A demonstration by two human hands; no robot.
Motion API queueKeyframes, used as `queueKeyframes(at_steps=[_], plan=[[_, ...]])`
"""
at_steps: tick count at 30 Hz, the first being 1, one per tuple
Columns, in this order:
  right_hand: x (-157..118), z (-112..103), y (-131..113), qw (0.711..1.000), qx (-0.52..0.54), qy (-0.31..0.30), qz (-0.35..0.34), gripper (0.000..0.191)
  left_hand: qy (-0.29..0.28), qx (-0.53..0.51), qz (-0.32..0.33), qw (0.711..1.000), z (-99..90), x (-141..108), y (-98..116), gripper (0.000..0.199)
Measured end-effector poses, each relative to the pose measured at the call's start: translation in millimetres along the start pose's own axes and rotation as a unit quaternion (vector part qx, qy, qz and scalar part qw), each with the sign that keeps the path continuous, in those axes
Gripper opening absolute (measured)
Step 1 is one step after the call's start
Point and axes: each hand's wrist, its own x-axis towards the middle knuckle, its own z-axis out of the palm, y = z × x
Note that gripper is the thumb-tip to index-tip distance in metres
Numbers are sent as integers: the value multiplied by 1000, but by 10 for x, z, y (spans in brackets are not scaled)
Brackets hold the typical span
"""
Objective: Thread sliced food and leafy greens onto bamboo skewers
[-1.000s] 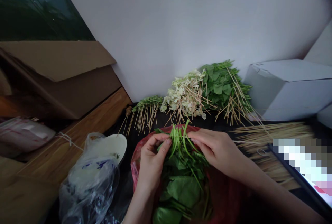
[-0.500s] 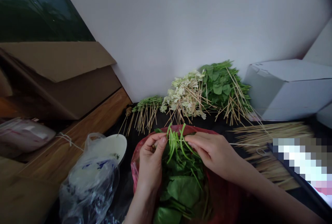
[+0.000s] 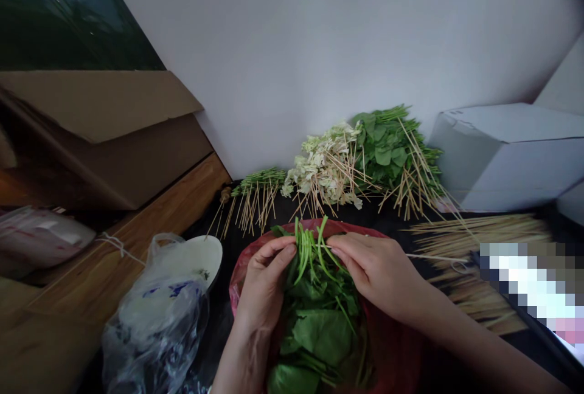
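Observation:
My left hand (image 3: 264,278) is closed in a pinch at the left side of a row of thin green vegetable stems (image 3: 306,251). The stems hang side by side on a skewer. My right hand (image 3: 376,263) grips this bamboo skewer (image 3: 438,257) just right of the stems, and its tail sticks out to the right behind the hand. Below both hands, loose leafy greens (image 3: 322,330) fill an open red plastic bag (image 3: 241,266). The skewer's tip by my left fingers is hard to make out.
Along the wall lie skewered green stems (image 3: 260,181), skewered pale cabbage pieces (image 3: 319,163) and skewered leafy greens (image 3: 383,145). Bare skewers (image 3: 493,230) are spread at right beside a white box (image 3: 515,157). At left are a bowl (image 3: 207,254), a clear plastic bag (image 3: 155,333) and a cardboard box (image 3: 104,157).
My right hand has shifted slightly right, and the skewer with it. A short length of skewer now shows between the stems and my right fingers. My left hand stays nearly in place.

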Motion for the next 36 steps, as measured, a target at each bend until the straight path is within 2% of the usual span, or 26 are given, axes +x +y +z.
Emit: queueKeyframes(at_steps=[5,10,18,21,24,36], plan=[[1,-2,-22,1000,15,-4,9,29,5,-19,-22,1000,-29,19,3,36],[-7,42,-15,1000,30,-6,3,27,-20,-15,-25,999,-62,28,13,42],[-36,123,-50,999,-4,38,-33,27,-28,10,-10,1000,-90,38,-21,36],[-29,124,-67,999,31,11,5,24,-22,21,-1,1000,-100,39,-48,31],[-19,127,-61,997,61,-2,37,22,-15,21,-34,999,-80,28,-49,31],[-52,243,-94,995,-24,87,-53,25,-25,-6,-75,997,-3,17,-53,32]])
